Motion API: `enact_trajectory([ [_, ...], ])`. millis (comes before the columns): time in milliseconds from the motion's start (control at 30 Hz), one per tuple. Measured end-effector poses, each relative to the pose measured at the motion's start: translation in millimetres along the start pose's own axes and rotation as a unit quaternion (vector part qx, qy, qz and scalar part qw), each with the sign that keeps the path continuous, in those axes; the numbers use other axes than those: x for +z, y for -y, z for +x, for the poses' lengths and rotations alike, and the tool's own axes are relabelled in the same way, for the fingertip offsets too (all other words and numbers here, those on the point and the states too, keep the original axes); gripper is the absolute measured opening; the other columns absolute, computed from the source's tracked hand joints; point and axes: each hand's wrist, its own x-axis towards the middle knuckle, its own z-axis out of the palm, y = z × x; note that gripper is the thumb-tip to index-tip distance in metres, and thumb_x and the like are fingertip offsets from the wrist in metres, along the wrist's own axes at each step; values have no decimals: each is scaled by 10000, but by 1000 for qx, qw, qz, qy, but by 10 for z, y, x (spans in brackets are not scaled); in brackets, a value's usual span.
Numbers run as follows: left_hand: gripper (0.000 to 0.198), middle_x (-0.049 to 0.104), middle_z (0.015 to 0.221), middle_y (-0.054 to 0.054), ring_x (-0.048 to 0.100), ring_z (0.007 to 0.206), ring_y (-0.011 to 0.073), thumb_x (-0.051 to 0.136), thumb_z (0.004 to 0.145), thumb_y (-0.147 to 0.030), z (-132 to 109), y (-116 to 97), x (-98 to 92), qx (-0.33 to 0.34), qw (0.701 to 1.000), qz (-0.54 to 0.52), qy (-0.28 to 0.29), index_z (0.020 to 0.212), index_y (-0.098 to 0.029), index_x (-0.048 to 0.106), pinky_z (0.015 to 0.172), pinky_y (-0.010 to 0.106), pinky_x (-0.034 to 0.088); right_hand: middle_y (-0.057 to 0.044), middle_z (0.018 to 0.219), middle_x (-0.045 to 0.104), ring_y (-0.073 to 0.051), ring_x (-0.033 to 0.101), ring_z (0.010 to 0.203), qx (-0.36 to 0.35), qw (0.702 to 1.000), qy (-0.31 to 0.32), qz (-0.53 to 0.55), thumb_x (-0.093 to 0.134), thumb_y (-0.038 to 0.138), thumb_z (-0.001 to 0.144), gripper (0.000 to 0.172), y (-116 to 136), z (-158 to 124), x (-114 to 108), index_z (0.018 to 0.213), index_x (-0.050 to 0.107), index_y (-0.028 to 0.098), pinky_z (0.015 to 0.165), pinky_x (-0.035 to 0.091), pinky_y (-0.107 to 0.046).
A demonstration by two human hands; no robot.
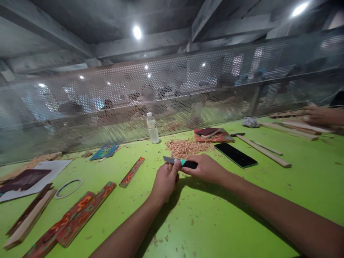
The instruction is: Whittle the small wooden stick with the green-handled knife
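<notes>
My right hand [206,168] is closed around the black handle of a utility knife [189,164], which has a turquoise band near the blade. Its blade points left and lies across a thin wooden stick [171,157]. My left hand [164,181] grips that stick, its upper end showing above the fingers, and the left thumb presses against the knife near the band. The stick's lower part is hidden in the fist. Just beyond both hands spreads a heap of wood shavings [185,147] on the green table [220,218].
A water bottle [153,128] stands near the perforated metal screen [118,111]. To the right lie a phone [236,154] and a wooden rod [264,151]. Painted wooden strips [87,211] and a white ring [68,188] lie left. Another person's hand [322,115] is at far right.
</notes>
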Motion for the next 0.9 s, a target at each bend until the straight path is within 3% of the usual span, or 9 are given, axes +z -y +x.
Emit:
enact_trajectory([
  [233,370,652,776,-26,605,590,113,596,1051,-507,-30,-21,5,11,1000,-3,-17,972,-155,677,568,260,538,-11,906,734,-157,702,775,16,999,-50,0,615,472,1054,319,-45,15,-74,982,714,177,749,597,-345],
  [433,386,647,791,-22,600,601,118,572,1054,-533,-53,-55,-7,41,999,-4,11,1036,-161,674,577,268,532,12,833,717,-135,682,692,-32,999,22,14,654,467,1032,319,-77,-6,-141,935,709,169,671,586,-305],
  [567,450,596,707,-48,549,541,111,513,1065,-584,-63,-83,-22,58,998,8,30,1042,-163,672,541,258,490,9,849,721,-132,680,694,-27,999,42,6,672,447,1024,294,-47,-10,-101,934,709,170,668,586,-301],
  [900,367,672,812,-12,627,628,125,585,1056,-505,-23,-27,-2,19,999,29,-35,989,-158,683,611,282,558,-9,901,736,-151,696,755,17,999,-31,11,646,481,1032,314,14,2,-27,972,717,180,735,595,-338],
])
